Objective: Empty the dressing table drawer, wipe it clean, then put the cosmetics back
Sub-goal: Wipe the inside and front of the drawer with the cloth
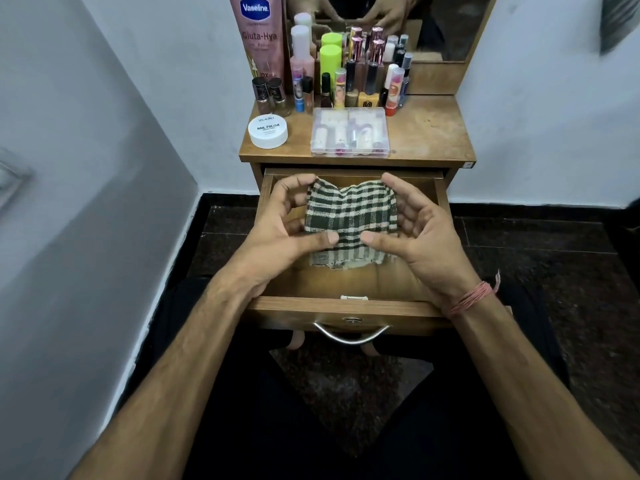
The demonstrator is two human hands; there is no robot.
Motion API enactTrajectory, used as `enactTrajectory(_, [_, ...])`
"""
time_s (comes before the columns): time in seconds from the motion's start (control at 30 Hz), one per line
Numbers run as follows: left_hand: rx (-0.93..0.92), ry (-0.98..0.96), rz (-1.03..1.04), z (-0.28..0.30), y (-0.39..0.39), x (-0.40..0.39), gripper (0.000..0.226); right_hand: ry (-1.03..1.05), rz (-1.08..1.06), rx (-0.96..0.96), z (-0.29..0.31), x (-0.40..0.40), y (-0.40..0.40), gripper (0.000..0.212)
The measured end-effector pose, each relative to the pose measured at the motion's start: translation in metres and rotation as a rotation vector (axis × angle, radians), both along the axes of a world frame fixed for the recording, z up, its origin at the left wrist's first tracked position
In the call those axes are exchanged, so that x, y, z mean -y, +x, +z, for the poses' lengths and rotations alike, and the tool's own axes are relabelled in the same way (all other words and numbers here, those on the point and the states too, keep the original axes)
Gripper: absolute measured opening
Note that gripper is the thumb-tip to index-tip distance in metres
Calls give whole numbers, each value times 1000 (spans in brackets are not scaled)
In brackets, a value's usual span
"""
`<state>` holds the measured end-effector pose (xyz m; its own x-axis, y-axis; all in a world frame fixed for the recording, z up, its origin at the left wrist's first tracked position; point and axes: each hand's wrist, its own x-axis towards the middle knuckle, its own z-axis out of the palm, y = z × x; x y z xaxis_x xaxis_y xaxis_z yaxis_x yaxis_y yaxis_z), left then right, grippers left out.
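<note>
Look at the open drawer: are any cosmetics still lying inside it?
No: the drawer shows only bare wood beneath the checked cloth held by both hands, while the cosmetics stand on the tabletop.

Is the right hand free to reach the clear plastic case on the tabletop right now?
Probably not yet: the right hand and left hand both hold the checked cloth. The clear case itself lies unobstructed.

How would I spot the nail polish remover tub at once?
Look at the wooden dressing table top above the open drawer. At its front left corner sits the tub: the only low, round, white one, lid reading NAIL POLISH, left of the clear plastic box.
</note>
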<state>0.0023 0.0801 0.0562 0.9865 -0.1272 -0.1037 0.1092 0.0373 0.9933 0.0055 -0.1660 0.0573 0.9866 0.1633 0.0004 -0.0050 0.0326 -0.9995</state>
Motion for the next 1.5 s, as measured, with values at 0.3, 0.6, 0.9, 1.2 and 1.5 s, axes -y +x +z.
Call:
enactTrajectory(0.3, [86, 58, 111, 2, -3, 2, 64, -213, -63, 49, -7, -7, -2, 79])
enactTrajectory(0.6, [70, 235, -9, -2, 0, 1, 66, -687, -152, 162, 4, -15, -15, 45])
enactTrajectory(0.9, [39, 424, 14, -10, 4, 5, 13, -486, -103, 55, -2, -12, -4, 10])
enactTrajectory(1.2, [-112, 73, 33, -2, 2, 9, 23, -72, -117, -131, -4, -12, -2, 14])
enactTrajectory(1.5, [-49, 85, 29, -2, 2, 1, 30, 44, -91, -115, -6, -4, 3, 37])
